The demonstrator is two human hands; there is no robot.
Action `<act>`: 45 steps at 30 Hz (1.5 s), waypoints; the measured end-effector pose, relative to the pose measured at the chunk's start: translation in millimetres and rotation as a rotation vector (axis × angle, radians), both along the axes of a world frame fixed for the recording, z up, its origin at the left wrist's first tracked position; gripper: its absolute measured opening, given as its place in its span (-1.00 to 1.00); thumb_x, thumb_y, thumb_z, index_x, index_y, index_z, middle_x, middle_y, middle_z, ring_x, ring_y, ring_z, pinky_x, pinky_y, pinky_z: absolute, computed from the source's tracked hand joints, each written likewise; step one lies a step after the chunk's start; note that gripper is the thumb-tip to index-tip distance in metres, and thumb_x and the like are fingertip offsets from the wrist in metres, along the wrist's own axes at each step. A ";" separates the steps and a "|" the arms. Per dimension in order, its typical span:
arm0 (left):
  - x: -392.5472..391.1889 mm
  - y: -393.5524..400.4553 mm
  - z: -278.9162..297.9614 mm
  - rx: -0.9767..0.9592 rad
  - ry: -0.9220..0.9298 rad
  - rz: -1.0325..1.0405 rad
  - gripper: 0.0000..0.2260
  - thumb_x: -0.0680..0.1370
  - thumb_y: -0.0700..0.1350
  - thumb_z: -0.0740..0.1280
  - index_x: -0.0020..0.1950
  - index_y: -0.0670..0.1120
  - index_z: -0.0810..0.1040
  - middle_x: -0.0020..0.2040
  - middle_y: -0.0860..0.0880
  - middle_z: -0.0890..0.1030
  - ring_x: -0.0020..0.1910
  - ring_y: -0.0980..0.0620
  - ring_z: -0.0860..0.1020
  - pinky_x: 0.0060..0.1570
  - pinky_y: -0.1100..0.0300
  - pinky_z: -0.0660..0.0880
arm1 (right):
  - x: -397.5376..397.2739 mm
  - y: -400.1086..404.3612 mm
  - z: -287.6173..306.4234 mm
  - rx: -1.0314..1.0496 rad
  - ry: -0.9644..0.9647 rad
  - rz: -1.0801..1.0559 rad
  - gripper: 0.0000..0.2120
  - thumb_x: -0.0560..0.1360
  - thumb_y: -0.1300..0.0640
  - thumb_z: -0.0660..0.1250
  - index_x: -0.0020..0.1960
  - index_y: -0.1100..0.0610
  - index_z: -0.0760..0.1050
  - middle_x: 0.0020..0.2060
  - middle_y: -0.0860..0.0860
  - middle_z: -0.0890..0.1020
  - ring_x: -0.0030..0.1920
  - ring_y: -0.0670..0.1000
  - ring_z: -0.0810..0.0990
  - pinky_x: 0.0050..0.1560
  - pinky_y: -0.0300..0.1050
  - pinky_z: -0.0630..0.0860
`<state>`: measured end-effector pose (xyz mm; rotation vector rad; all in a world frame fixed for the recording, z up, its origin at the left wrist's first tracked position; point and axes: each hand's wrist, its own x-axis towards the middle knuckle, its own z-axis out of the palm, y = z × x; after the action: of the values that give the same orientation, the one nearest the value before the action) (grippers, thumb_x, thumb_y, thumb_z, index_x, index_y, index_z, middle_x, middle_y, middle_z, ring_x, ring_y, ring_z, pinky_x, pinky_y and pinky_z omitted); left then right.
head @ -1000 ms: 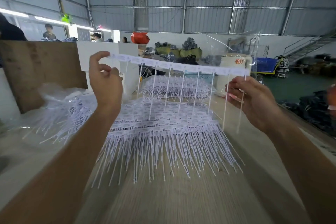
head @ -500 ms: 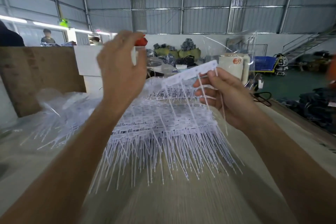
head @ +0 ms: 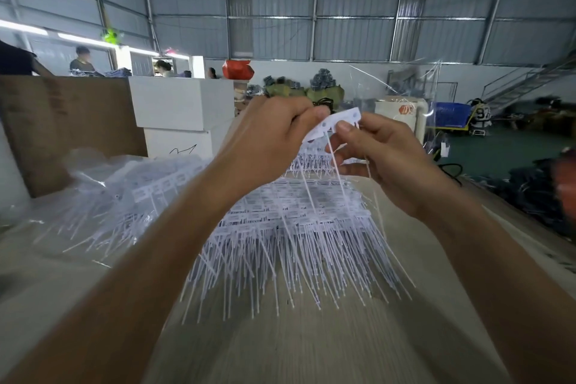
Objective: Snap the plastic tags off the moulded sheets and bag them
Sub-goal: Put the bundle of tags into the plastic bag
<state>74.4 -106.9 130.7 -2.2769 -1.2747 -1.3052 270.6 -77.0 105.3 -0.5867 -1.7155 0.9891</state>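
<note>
A white moulded strip of tags (head: 335,125), folded into a short stack with small round holes in its flat heads, is held raised above the table (head: 327,346), in front of the person. Thin white tails hang from it toward the pile below. The left hand (head: 274,140) grips the strip's left end with curled fingers; the right hand (head: 378,153) pinches its right end between thumb and forefinger, the other fingers curled among the tails.

Beneath the hands, a pile of moulded sheets (head: 293,227) lies on the table, printed heads stacked in rows, tails fanning toward the viewer. At left, a clear plastic bag (head: 103,193) lies on the table and contains loose tags; its mouth cannot be made out. Behind it stand a brown board (head: 62,131) and white boxes (head: 184,112).

Compared with half a second earlier, the hands are closer together and the strip is bunched shorter; one second earlier it was stretched out full length between them.
</note>
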 end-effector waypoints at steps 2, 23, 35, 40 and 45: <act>0.1 3.2 -2.4 -0.029 0.028 0.010 -0.64 0.69 0.05 0.18 -0.23 -0.06 0.52 -0.43 0.02 0.48 -0.41 0.03 0.47 -0.37 0.13 0.35 | 2.4 0.1 1.0 0.050 0.005 0.019 -0.76 0.54 0.13 0.40 0.18 0.16 0.59 -0.09 0.08 0.68 -0.15 0.02 0.65 -0.07 -0.10 0.63; -5.3 3.4 -5.4 -0.585 -0.336 -0.262 -0.56 0.67 0.06 0.25 -0.40 -0.02 0.52 -0.53 0.10 0.48 -0.55 0.17 0.40 -0.44 0.23 0.32 | -0.1 -1.3 4.4 0.787 -0.341 -0.403 -0.93 0.48 0.24 0.50 -0.06 0.12 0.64 -0.17 -0.12 0.61 -0.18 -0.11 0.54 -0.06 -0.18 0.54; 1.7 -2.0 0.7 -0.270 0.095 -0.174 -0.57 0.67 0.09 0.17 -0.31 -0.11 0.46 -0.44 0.02 0.40 -0.49 0.18 0.41 -0.39 0.21 0.38 | -5.0 16.6 -9.9 0.220 -0.068 -0.565 -0.90 0.64 0.17 0.30 -0.05 0.02 0.47 -0.34 -0.05 0.55 -0.39 -0.08 0.46 -0.43 -0.11 0.42; 1.9 -4.0 3.8 -0.213 0.084 -0.202 -0.63 0.68 0.08 0.18 -0.25 -0.02 0.53 -0.35 -0.02 0.59 -0.41 0.05 0.50 -0.32 0.13 0.44 | 15.3 14.6 -13.5 0.057 -0.037 -0.304 -0.75 0.68 0.20 0.21 0.17 -0.10 0.56 -0.47 -0.10 0.43 -0.49 -0.12 0.28 -0.51 -0.22 0.22; 2.2 4.3 -6.3 -0.202 -0.056 -0.155 -0.83 0.67 0.01 0.27 -0.04 -0.05 0.49 -0.36 -0.04 0.65 -0.57 0.28 0.47 -0.54 0.38 0.28 | 6.1 0.2 -1.6 0.019 -0.096 -0.019 -0.76 0.67 0.14 0.22 0.13 0.00 0.67 -0.29 0.06 0.46 -0.50 -0.10 0.21 -0.47 -0.24 0.19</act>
<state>76.6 -102.6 124.4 -2.5403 -1.3261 -1.3548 276.6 -76.8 103.7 -0.6463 -1.7987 0.9436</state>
